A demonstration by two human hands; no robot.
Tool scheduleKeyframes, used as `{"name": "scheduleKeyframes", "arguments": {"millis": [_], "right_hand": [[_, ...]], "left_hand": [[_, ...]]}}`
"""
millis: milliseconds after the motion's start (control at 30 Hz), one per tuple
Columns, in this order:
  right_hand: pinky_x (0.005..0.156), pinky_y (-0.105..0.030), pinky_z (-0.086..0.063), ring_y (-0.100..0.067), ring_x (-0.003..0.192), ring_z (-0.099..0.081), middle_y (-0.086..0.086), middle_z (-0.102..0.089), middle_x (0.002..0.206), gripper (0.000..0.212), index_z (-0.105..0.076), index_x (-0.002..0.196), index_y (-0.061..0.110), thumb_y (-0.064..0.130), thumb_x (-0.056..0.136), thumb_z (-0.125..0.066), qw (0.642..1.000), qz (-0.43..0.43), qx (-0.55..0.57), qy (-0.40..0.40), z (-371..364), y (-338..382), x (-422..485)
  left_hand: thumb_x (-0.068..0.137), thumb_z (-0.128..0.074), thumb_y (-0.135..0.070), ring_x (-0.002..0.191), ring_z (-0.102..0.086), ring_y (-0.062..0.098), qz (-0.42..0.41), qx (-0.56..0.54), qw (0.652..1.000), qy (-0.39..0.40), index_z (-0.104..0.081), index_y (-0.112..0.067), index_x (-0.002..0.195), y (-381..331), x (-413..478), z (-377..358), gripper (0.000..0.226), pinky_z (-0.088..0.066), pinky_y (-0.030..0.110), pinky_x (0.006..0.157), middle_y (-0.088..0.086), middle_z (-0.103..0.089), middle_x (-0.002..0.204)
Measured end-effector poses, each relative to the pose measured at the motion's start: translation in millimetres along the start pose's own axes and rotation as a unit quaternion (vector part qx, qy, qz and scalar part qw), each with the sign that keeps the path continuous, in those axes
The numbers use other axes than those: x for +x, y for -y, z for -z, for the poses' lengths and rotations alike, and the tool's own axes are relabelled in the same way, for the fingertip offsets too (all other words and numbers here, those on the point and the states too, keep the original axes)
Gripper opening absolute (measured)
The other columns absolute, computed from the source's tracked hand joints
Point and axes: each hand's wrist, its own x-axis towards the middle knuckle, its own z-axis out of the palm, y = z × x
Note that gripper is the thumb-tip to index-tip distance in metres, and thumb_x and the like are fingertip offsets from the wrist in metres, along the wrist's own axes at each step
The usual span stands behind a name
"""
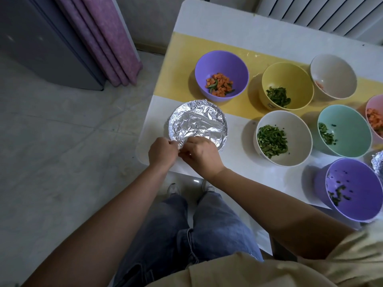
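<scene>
A round bowl covered with crinkled aluminium foil (198, 122) stands near the left front corner of the white table (234, 168). My left hand (161, 151) and my right hand (200, 155) meet at the foil's near edge. Both pinch the foil rim between fingers and thumb. What lies under the foil is hidden.
Several bowls stand to the right: a purple bowl with carrot cubes (221, 74), a yellow bowl of green strips (287, 85), a white bowl of chopped greens (283, 137), a teal bowl (344, 130), a white bowl (332, 76), another purple bowl (354, 189). The table edge runs just left of the foil bowl.
</scene>
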Motion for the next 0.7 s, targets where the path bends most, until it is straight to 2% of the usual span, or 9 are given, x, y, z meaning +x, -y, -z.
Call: {"name": "scheduleKeyframes", "arguments": {"millis": [67,100,167,233,333,433,533,700], "right_hand": [[0.048,-0.029,-0.045,-0.030,0.059,-0.060,-0.006,-0.061,0.064,0.008,-0.066,0.062,0.008,0.013,0.068,-0.067,1.000,-0.003,0.006,0.000,0.5,1.1,0.3],[0.048,-0.029,-0.045,-0.030,0.059,-0.060,-0.006,-0.061,0.065,0.007,-0.067,0.063,0.008,0.013,0.067,-0.067,1.000,-0.004,0.010,0.001,0.5,1.2,0.1],[0.047,-0.029,-0.045,-0.030,0.061,-0.061,-0.006,-0.061,0.066,0.006,-0.067,0.064,0.008,0.013,0.068,-0.066,1.000,-0.008,0.014,0.004,0.4,1.4,0.4],[0.046,-0.030,-0.046,-0.030,0.062,-0.061,-0.006,-0.061,0.066,0.007,-0.066,0.064,0.008,0.012,0.068,-0.064,1.000,-0.007,0.012,0.005,0.0,1.7,1.6],[0.046,-0.030,-0.046,-0.030,0.063,-0.060,-0.006,-0.060,0.066,0.009,-0.065,0.062,0.008,0.012,0.070,-0.063,1.000,-0.004,-0.001,-0.002,-0.5,-0.5,1.9],[0.047,-0.031,-0.047,-0.028,0.065,-0.060,-0.004,-0.060,0.068,0.010,-0.065,0.063,0.009,0.012,0.072,-0.063,1.000,-0.003,-0.005,-0.003,-0.4,-4.4,-2.3],[0.047,-0.032,-0.048,-0.029,0.064,-0.059,-0.004,-0.059,0.067,0.009,-0.065,0.063,0.010,0.011,0.072,-0.064,1.000,0.001,0.006,-0.002,0.9,-6.7,-3.0],[0.047,-0.035,-0.048,-0.029,0.065,-0.059,-0.004,-0.058,0.068,0.009,-0.065,0.064,0.011,0.010,0.073,-0.066,1.000,0.008,0.018,0.008,1.8,-9.2,-2.7]], "left_hand": [[0.092,-0.055,-0.021,0.082,-0.062,0.044,-0.013,0.013,0.999,-0.034,-0.064,0.004,0.078,-3.0,2.7,2.8,0.031,-0.044,0.040,0.067,0.026,-0.064,0.080],[0.092,-0.057,-0.022,0.076,-0.057,0.042,-0.023,0.011,0.998,-0.048,-0.060,0.000,0.072,-3.2,5.8,3.2,0.030,-0.039,0.040,0.063,0.021,-0.060,0.072],[0.088,-0.058,-0.014,0.062,-0.038,0.032,-0.055,0.003,0.997,-0.063,-0.041,-0.012,0.057,-2.9,11.5,2.0,0.036,-0.024,0.037,0.055,0.005,-0.038,0.052],[0.083,-0.057,-0.008,0.060,-0.028,0.026,-0.073,0.013,0.994,-0.078,-0.033,-0.012,0.055,-2.8,15.7,2.2,0.037,-0.019,0.037,0.053,0.002,-0.026,0.049],[0.082,-0.059,-0.011,0.058,-0.031,0.025,-0.075,0.002,0.994,-0.083,-0.044,-0.010,0.061,-7.2,20.4,4.5,0.026,-0.022,0.036,0.054,0.001,-0.035,0.052],[0.079,-0.051,-0.013,0.054,-0.027,0.019,-0.111,-0.036,0.992,-0.039,-0.034,-0.014,0.061,-10.1,28.1,5.9,0.025,-0.021,0.033,0.054,-0.002,-0.034,0.055],[0.067,-0.043,-0.017,0.058,-0.023,0.021,-0.131,-0.041,0.990,-0.020,-0.038,-0.008,0.061,-6.9,39.9,6.3,0.012,-0.021,0.031,0.055,0.005,-0.032,0.055],[0.085,-0.049,-0.003,0.051,-0.030,0.019,-0.124,-0.022,0.992,-0.008,-0.046,-0.001,0.063,-8.1,40.1,4.9,0.022,-0.021,0.031,0.052,-0.002,-0.037,0.052]]}}
